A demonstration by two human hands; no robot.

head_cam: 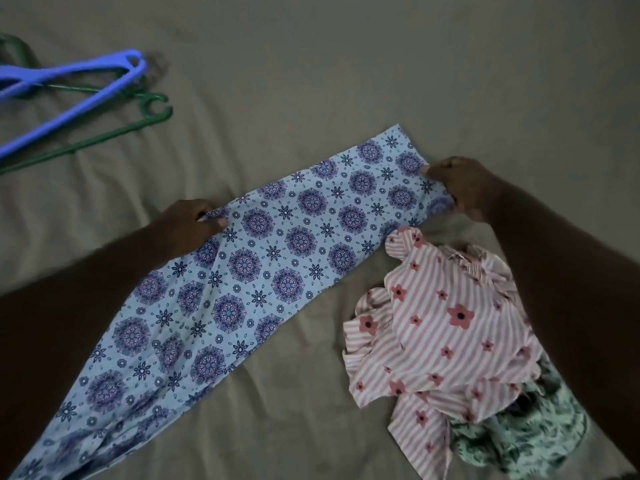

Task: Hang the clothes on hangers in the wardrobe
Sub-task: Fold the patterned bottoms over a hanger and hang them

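1. Wrinkled olive-grey bed sheet (311, 64) forms the whole work surface; no wardrobe is in view.
2. Grip state: the left hand (188, 225) and the right hand (462, 190) each pinch one end of the top edge of the light-blue garment with purple medallion print (277, 258), fingers curled on the cloth. That edge runs taut between them; the rest trails toward the lower left.
3. Risk: both pinches look shallow, so the thin fabric may slip on lifting.
4. Risk: the garment's right side touches the pink-and-white striped top with red flowers (446, 317), which lies on a green leaf-print garment (519, 441); a lift may drag that pile.
5. Risk: the blue plastic hanger (69, 114) lies crossed over the thin green plastic hanger (147, 121); taking one may snag the other.
6. Open room: bare sheet lies between garment and hangers, and beyond both hands. Bed edges are not visible.
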